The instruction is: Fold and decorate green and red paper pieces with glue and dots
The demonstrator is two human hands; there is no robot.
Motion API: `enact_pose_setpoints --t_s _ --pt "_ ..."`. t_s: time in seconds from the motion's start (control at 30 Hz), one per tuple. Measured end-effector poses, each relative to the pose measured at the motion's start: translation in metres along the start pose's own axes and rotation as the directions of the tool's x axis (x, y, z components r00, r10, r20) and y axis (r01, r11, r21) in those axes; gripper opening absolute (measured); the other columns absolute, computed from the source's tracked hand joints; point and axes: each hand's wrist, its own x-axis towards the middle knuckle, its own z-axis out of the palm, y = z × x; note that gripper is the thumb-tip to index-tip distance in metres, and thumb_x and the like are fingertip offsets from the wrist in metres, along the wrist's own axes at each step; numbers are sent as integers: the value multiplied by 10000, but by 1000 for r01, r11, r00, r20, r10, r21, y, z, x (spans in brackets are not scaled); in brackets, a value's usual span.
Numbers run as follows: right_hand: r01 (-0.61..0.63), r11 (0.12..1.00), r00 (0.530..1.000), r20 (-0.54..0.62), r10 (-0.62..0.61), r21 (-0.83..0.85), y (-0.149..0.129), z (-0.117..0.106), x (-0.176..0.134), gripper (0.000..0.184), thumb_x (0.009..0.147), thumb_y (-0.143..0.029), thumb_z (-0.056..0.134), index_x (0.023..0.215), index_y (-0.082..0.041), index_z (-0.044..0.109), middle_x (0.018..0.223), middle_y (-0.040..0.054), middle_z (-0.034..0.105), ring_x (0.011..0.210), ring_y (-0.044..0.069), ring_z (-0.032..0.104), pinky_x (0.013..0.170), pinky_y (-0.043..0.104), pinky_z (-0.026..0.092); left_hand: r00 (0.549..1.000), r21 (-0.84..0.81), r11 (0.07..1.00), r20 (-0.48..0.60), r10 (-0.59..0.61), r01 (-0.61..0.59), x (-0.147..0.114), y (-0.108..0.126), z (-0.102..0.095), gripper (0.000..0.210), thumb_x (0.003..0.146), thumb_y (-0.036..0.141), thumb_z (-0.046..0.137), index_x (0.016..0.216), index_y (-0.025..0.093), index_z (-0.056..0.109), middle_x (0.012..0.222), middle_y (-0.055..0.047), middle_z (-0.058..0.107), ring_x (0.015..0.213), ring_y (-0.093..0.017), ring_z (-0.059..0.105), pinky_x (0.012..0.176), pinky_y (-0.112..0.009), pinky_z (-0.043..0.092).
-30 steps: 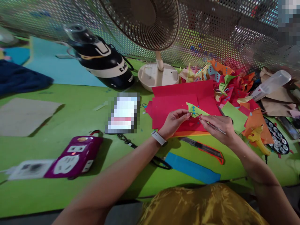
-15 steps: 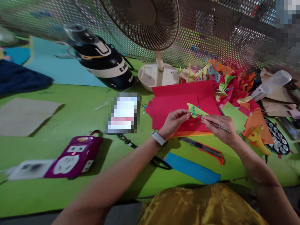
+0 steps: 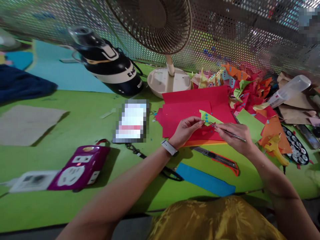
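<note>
My left hand [image 3: 188, 129] pinches a small light-green paper piece [image 3: 212, 117] between thumb and fingertips. Blue diamond shapes run in a row near the paper's left end. In my right hand [image 3: 236, 135] is a pair of slim metal tweezers [image 3: 233, 135], held like a pen, the tips at the green paper's lower edge. Both hands are over stacked red paper sheets [image 3: 185, 111], where a few tiny blue bits lie. Whether the tips grip a bit is too small to tell.
Nearer me lie an orange-edged box cutter [image 3: 217, 158] and a blue paper strip [image 3: 205, 180]. To the right are a yellow glue gun [image 3: 275, 146], a paint palette [image 3: 296, 146] and paper scraps [image 3: 247, 86]. Leftward are a phone [image 3: 131, 120], purple power strip [image 3: 80, 166], bottle [image 3: 112, 66] and fan [image 3: 170, 80].
The tweezers' tips have shifted very slightly at the green paper. Both hands keep the same hold and almost the same place.
</note>
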Motion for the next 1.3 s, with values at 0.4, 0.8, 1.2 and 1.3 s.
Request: enact_pose_setpoints --t_s 0.4,0.8,1.2,1.3 --pt "-26 1000 1000 -6 26 13 0 1 -1 142 913 -184 625 982 -233 739 905 28 793 724 150 757 665 237 614 1000 -21 1000 29 -1 1 0 -2 1 269 709 405 811 816 179 713 754 0 692 716 -113 617 729 -248 501" --pt "-55 997 998 -37 57 51 -3 -9 1 188 917 -216 631 1071 -248 732 951 36 789 788 159 758 711 243 613 1000 5 1000 3 -10 10 -1 1 2 319 677 448 821 814 178 717 749 -13 706 711 -123 624 732 -258 515" --pt "-282 959 958 63 280 35 13 2 -14 364 927 -403 587 1255 -248 613 1201 119 699 1092 255 681 944 442 541 990 80 994 130 61 -72 1 -1 5 388 650 530 825 781 183 711 759 -35 725 726 -151 655 755 -292 537" --pt "-350 915 937 94 338 200 19 16 -20 421 907 -386 606 1285 -206 565 1182 141 687 1128 240 663 938 412 540 984 93 992 163 73 -89 0 -3 8 379 670 516 817 797 178 702 769 -29 724 735 -145 655 773 -290 535"
